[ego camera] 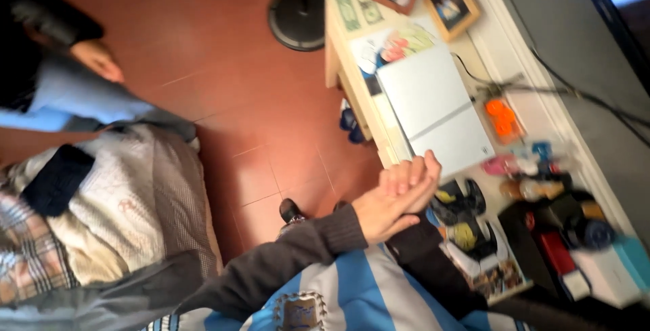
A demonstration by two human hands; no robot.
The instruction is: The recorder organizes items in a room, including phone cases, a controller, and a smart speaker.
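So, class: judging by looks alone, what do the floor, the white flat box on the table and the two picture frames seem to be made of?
Floor: probably glazed ceramic tile, red-brown, with thin grout lines and a soft sheen.
White flat box, nearest the clasped hands: likely smooth matt plastic, with an even surface and one straight seam.
Picture frames: seemingly wood, brown and tan, with glass fronts; blur leaves this uncertain.

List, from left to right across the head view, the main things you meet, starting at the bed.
Bed → red tiled floor → round black stand base → clasped hands → white flat box → orange item → grey wall.
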